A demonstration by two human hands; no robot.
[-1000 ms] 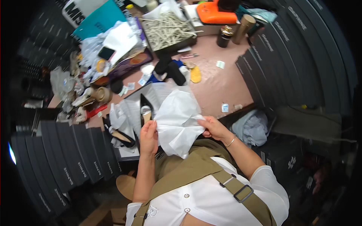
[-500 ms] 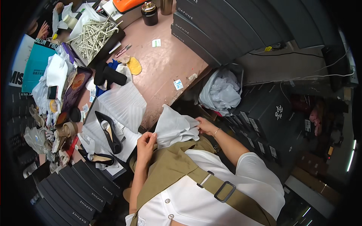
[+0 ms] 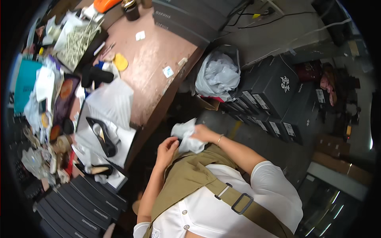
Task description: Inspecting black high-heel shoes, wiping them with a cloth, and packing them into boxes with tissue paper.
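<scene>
In front of my apron, a crumpled sheet of white tissue paper [image 3: 184,130] is bunched between my hands. My right hand [image 3: 203,134] closes over its right side, slightly blurred. At its left edge, the fingers of my left hand [image 3: 166,150] are pinched together on the paper. To the left, a black pump [image 3: 104,139] with white stuffing lies on tissue in an open shoebox. A second black pump [image 3: 95,169] rests nearer to me. Translucent wrapping sheet [image 3: 113,101] spreads over the box's far end.
A bin lined with a plastic bag [image 3: 218,75] full of crumpled paper stands beyond the pink table [image 3: 147,51]. Dark shoeboxes [image 3: 274,91] are stacked on the right, more [image 3: 83,206] at lower left. A box of white sticks [image 3: 77,45] sits at the far left.
The tissue paper went from spread out to a small bunch. My right hand moved left, closer to my left hand. The whole view has turned to the right.
</scene>
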